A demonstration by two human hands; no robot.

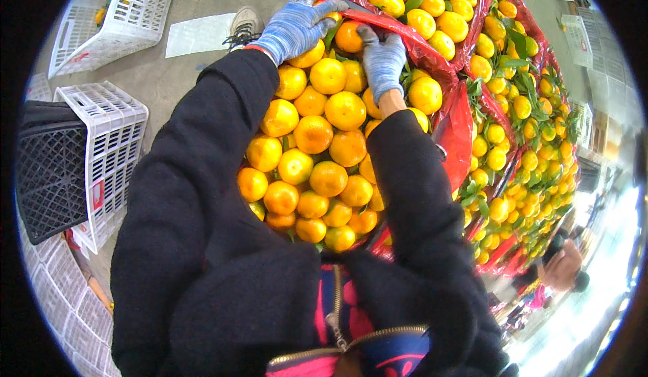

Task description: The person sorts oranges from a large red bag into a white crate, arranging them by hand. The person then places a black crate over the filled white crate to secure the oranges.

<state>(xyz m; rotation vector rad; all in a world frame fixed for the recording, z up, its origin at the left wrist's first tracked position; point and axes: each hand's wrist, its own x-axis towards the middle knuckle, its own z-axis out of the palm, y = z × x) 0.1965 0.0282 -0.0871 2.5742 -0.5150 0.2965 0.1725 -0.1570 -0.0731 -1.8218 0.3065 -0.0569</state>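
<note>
Both my hands wear blue knit gloves with grey fingertips. My left hand (pixel 298 25) lies over the far left side of a batch of mandarins (pixel 314 134), its fingers apart and reaching to the red plastic liner's edge. At the far right of the same batch, my right hand (pixel 383 60) has its thumb against a deeper-orange mandarin (pixel 349 37). Its other fingertips are partly hidden beside the red plastic liner (pixel 405 28), so its grip is unclear. A few green leaves show among the fruit between my hands.
Beyond the liner sits another batch of mandarins (pixel 433 2). More leafy mandarins (pixel 526 124) in red plastic spread along the right. White plastic crates (pixel 114 119) stand on the floor at left, one holding a black crate (pixel 50 169). A paper sheet (pixel 197 35) lies near a shoe (pixel 245 26).
</note>
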